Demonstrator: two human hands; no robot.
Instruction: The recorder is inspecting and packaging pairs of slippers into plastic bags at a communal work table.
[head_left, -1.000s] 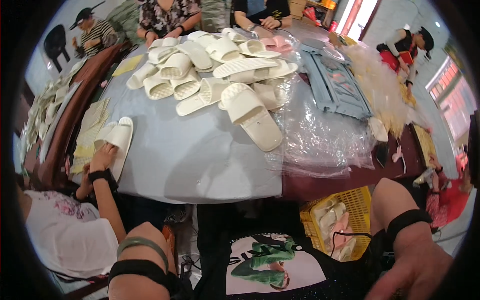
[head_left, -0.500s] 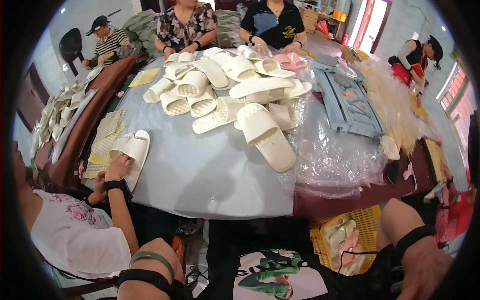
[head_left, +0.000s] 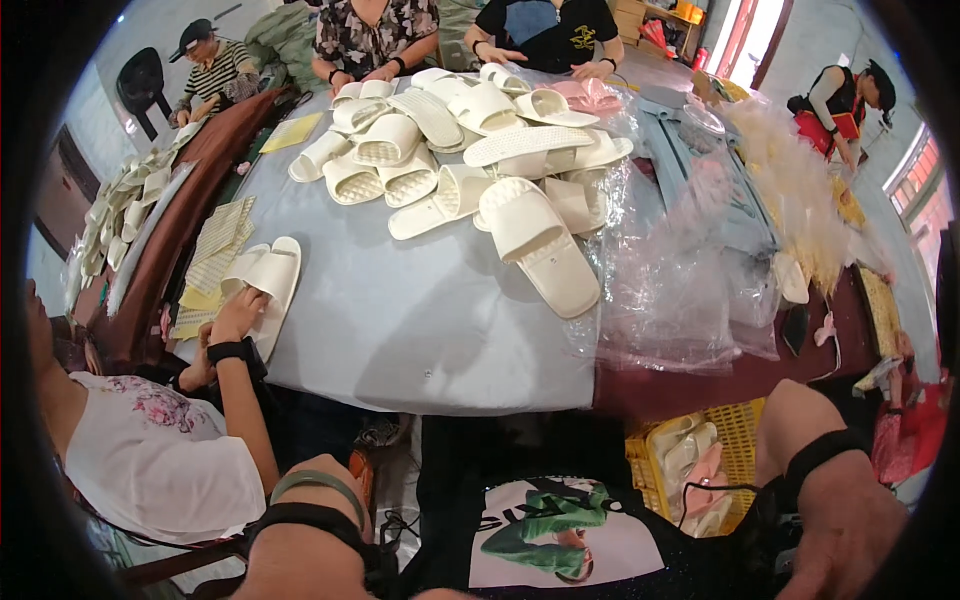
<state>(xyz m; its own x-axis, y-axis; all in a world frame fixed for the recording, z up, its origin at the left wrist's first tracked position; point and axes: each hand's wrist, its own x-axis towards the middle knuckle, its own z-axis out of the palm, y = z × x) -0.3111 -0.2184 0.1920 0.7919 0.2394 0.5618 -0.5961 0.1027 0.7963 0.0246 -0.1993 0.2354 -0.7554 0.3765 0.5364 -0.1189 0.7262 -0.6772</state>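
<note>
Barely legible shirt lettering (head_left: 494,521) between hands (head_left: 845,535)

- Pale blue-grey wall (head_left: 85,115), far left, behind a black chair (head_left: 143,80).
- Bright opening (head_left: 758,45) at upper right (daylight bleaches it almost white).
- Window (head_left: 914,182) with dividing bars near the right rim.
- Pale floor (head_left: 660,63) at the back.
- Grey-covered table (head_left: 335,310), dark red toward the right.
</note>
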